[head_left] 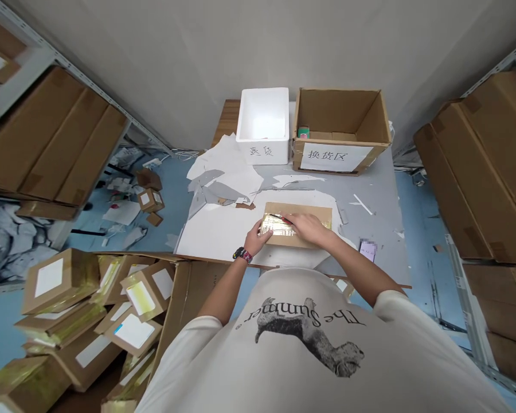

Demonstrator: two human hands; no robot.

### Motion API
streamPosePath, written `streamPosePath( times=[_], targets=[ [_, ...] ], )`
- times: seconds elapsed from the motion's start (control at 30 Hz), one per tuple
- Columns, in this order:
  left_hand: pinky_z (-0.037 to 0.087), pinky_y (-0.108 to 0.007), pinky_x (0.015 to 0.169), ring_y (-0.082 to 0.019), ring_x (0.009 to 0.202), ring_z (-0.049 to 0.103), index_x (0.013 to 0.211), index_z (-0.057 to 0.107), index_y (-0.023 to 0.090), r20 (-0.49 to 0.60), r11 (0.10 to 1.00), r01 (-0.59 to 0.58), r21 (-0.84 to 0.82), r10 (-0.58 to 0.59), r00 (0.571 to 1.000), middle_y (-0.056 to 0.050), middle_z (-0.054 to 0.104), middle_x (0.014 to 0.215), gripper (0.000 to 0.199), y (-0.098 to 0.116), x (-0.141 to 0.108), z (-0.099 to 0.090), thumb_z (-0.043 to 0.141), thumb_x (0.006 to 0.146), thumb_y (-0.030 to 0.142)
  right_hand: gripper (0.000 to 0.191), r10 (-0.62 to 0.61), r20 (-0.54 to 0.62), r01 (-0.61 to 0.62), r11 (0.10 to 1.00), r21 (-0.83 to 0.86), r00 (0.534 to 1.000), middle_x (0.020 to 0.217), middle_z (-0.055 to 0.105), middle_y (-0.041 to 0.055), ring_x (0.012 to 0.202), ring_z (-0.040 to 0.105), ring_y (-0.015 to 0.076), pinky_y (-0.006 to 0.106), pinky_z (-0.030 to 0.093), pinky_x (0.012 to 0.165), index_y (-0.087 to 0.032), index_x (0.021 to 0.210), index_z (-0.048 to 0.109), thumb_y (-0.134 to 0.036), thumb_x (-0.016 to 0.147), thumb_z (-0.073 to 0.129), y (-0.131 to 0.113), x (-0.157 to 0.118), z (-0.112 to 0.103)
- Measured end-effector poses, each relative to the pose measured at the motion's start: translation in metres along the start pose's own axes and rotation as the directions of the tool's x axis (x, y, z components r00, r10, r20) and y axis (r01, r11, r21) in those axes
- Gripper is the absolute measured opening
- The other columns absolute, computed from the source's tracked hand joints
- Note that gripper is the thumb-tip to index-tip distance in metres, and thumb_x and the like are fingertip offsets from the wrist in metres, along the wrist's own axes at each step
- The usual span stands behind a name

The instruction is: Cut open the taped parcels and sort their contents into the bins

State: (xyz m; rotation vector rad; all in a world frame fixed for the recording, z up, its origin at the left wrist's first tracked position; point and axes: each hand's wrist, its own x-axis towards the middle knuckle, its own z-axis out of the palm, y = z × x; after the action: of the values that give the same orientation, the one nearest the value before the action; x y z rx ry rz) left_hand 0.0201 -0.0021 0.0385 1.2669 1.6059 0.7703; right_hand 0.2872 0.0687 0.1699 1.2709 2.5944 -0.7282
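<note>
A brown cardboard box [298,240] with shiny clear tape over its left part lies flat on the table. My left hand [256,238] grips the box's left front edge, thumb on the taped top. In my right hand [309,228] is a red-handled cutter [279,217], its thin dark blade pointing left across the tape. The fingers are closed round the handle, which is mostly hidden. Beneath the box, torn white paper [217,237] covers part of the grey tabletop [370,192].
At the table's back stand a white foam box [263,152] and an open cardboard carton [298,163], both labelled. A phone [368,250] lies to the right. Several taped parcels [133,330] fill a large carton at lower left. Shelves with big boxes [477,166] flank both sides.
</note>
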Motion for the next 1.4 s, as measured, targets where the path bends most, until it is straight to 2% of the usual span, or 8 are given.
streamPosePath(
  times=[0.23,0.4,0.6,0.73,0.9,1.03,1.2,1.4],
  targets=[
    [0.063,-0.039,0.103,-0.028,0.111,0.079,0.151,0.075,0.023,-0.056,0.998,0.031,0.048,-0.028,0.998,-0.009,0.084,0.133,0.066,0.003,-0.003,0.005,0.082,0.095,0.058,0.055,-0.114,0.084,0.129,0.971,-0.2,0.99,0.141,0.08,0.0178,0.126,0.079,0.0312,0.038,0.056,0.104,-0.026,0.17,0.055,-0.017,0.117,0.04,-0.027,0.02,-0.019],
    [0.062,-0.038,0.099,-0.027,0.105,0.079,0.15,0.076,0.026,-0.064,0.997,0.035,0.063,-0.031,0.997,-0.008,0.085,0.13,0.067,0.0,0.0,0.007,0.083,0.093,0.06,0.058,-0.098,0.112,0.127,0.949,-0.289,0.989,0.136,0.079,0.0219,0.128,0.079,0.0319,0.037,0.055,0.104,-0.019,0.17,0.053,-0.01,0.114,0.042,-0.04,0.022,-0.023],
    [0.061,-0.036,0.095,-0.027,0.101,0.079,0.152,0.075,0.026,-0.074,0.992,0.057,0.112,-0.049,0.996,-0.008,0.086,0.125,0.068,0.0,0.0,0.007,0.081,0.094,0.06,0.05,-0.105,0.137,0.146,0.93,-0.339,0.985,0.132,0.08,0.0227,0.127,0.079,0.0337,0.039,0.058,0.1,-0.015,0.161,0.058,-0.009,0.114,0.039,-0.051,0.027,-0.021],
    [0.059,-0.035,0.09,-0.027,0.097,0.08,0.152,0.075,0.027,-0.07,0.981,0.086,0.177,-0.074,0.995,-0.008,0.087,0.117,0.066,0.006,-0.002,0.005,0.079,0.095,0.061,0.053,-0.107,0.138,0.15,0.925,-0.349,0.985,0.136,0.079,0.0222,0.127,0.079,0.0322,0.038,0.057,0.1,-0.016,0.165,0.053,-0.009,0.115,0.037,-0.044,0.025,-0.016],
    [0.059,-0.035,0.084,-0.029,0.092,0.08,0.15,0.077,0.031,-0.063,0.963,0.129,0.238,-0.117,0.991,-0.006,0.088,0.104,0.063,0.012,-0.004,0.004,0.078,0.096,0.065,0.054,-0.081,0.152,0.133,0.92,-0.37,0.985,0.137,0.078,0.0216,0.124,0.079,0.0329,0.038,0.057,0.097,-0.016,0.164,0.053,-0.008,0.114,0.036,-0.023,0.008,-0.005],
    [0.06,-0.036,0.087,-0.029,0.095,0.081,0.15,0.077,0.032,-0.066,0.965,0.121,0.231,-0.109,0.992,-0.007,0.089,0.112,0.061,0.013,-0.004,0.004,0.077,0.098,0.064,0.058,-0.061,0.127,0.104,0.927,-0.361,0.99,0.138,0.079,0.0211,0.122,0.08,0.0316,0.037,0.056,0.096,-0.018,0.169,0.049,-0.006,0.113,0.038,-0.016,0.0,0.001],
    [0.06,-0.037,0.088,-0.03,0.097,0.082,0.149,0.078,0.031,-0.065,0.963,0.119,0.243,-0.106,0.992,-0.007,0.089,0.116,0.059,0.012,-0.002,0.002,0.076,0.099,0.062,0.049,0.074,0.146,-0.013,0.924,-0.382,0.987,0.134,0.08,0.0237,0.121,0.08,0.0323,0.039,0.056,0.096,-0.015,0.155,0.063,-0.007,0.111,0.043,-0.009,-0.006,-0.004],
    [0.06,-0.036,0.091,-0.029,0.102,0.082,0.146,0.079,0.031,-0.076,0.971,0.124,0.204,-0.11,0.991,-0.006,0.088,0.119,0.056,0.009,-0.003,0.003,0.074,0.1,0.063,0.055,0.077,0.13,-0.025,0.931,-0.365,0.989,0.133,0.08,0.0228,0.122,0.08,0.032,0.039,0.056,0.096,-0.015,0.16,0.062,-0.006,0.11,0.042,-0.001,-0.024,-0.01]
  ],
)
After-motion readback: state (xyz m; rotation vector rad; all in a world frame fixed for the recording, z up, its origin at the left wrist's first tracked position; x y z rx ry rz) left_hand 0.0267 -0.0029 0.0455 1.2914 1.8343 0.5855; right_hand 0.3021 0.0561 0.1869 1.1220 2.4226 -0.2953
